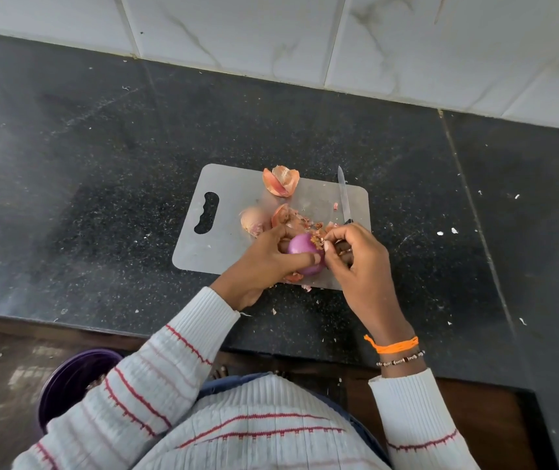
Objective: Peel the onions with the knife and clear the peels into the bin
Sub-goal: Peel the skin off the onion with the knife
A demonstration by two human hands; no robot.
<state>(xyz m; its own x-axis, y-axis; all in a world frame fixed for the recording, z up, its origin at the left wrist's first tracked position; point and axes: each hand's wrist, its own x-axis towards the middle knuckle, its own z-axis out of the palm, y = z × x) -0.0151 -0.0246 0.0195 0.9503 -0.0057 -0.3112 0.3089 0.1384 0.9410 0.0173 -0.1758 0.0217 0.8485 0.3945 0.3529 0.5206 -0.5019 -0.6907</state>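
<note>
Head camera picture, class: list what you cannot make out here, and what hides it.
- Knife handle: covered by the right hand.
- Bin contents: blocked by the left sleeve.
- Peeled onion underside: wrapped by the left hand.

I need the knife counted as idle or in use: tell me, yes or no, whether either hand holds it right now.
No: the knife lies on the cutting board, while both hands work the purple onion.
</note>
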